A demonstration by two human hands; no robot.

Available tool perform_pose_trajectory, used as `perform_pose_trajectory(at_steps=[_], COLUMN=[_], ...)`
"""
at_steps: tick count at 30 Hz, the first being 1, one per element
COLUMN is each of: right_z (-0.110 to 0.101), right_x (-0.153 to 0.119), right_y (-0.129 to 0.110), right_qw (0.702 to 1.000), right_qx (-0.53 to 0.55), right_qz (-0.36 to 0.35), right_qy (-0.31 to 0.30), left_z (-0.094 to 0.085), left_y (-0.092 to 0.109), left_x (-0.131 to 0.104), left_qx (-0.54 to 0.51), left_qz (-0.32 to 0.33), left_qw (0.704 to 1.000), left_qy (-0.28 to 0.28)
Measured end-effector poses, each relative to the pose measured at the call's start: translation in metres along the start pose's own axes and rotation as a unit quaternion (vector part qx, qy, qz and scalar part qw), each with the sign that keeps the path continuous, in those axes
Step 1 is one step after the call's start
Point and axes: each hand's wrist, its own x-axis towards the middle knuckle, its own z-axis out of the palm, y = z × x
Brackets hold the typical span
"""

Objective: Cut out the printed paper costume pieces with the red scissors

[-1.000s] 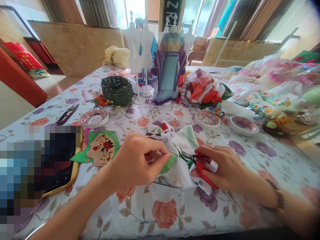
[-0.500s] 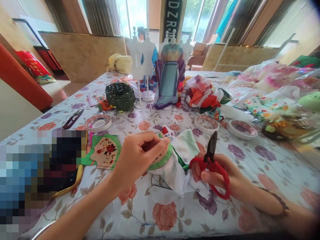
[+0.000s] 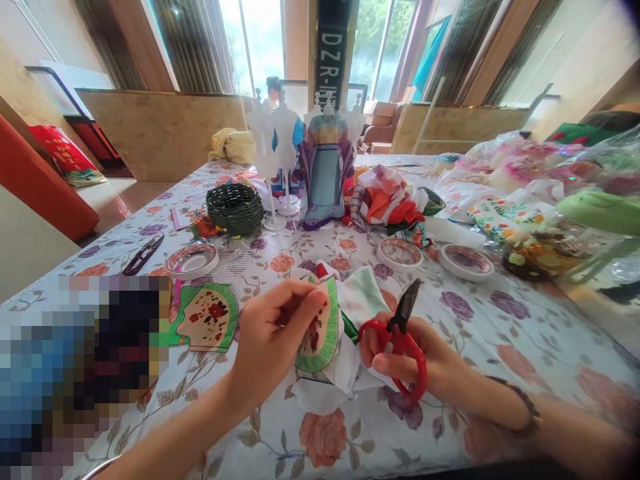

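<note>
My left hand (image 3: 275, 330) pinches the edge of a cut piece of fabric (image 3: 326, 333) with a green border and a red floral print, raised over the table. White and pale green cloth scraps (image 3: 367, 292) lie crumpled beneath and behind it. In my right hand (image 3: 435, 357) is a pair of scissors (image 3: 421, 373) with red handles; its dark blades look closed and point up, apart from the fabric. A similar green-edged floral piece (image 3: 210, 317) lies flat to the left of my left hand.
Rolls of tape (image 3: 193, 260) lie on the flowered tablecloth (image 3: 280, 427), near thread snips (image 3: 143, 255) and a dark woven basket (image 3: 235, 210). Small white dress forms (image 3: 260, 143), one dressed doll-size robe (image 3: 325, 177) and a cloth heap (image 3: 385, 200) stand behind. Plastic-wrapped items (image 3: 525, 167) crowd the right.
My left hand has tilted the floral piece up, so more of its printed face shows. My right hand with the scissors has come a little closer to it. The view has shifted slightly.
</note>
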Motion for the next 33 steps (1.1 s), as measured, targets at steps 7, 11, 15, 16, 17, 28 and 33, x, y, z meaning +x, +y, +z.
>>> perform_pose_trajectory(at_steps=[7,11,15,16,17,28,33], right_z=[0.0012,0.0052,0.0073,0.0072,0.007,0.0023,0.0033], right_x=[0.0035,0.0047,0.0037,0.0032,0.0028,-0.0004,-0.0027], right_y=[0.0005,-0.0005,-0.001,-0.0008,-0.0006,-0.0008,0.0006], right_qw=[0.997,0.995,0.992,0.991,0.99,0.983,0.976], right_qx=[0.073,0.081,0.041,0.039,0.041,-0.032,-0.07], right_qz=[-0.016,-0.024,-0.024,-0.023,-0.025,-0.103,-0.108], right_qy=[0.031,0.052,0.119,0.128,0.133,0.15,0.176], left_z=[0.0098,0.0116,0.01,0.0092,0.0083,0.0061,0.0067], left_y=[-0.0021,-0.0036,-0.0024,-0.0012,0.0001,-0.0008,-0.0007], left_x=[-0.0022,-0.0037,-0.0041,-0.0038,-0.0034,0.0023,0.0035], left_qx=[-0.113,-0.092,-0.074,-0.084,-0.101,-0.168,-0.126], left_qz=[-0.103,-0.123,-0.119,-0.115,-0.113,-0.119,-0.089], left_qw=[0.981,0.976,0.973,0.972,0.97,0.962,0.976], left_qy=[-0.119,-0.157,-0.185,-0.188,-0.192,-0.18,-0.151])
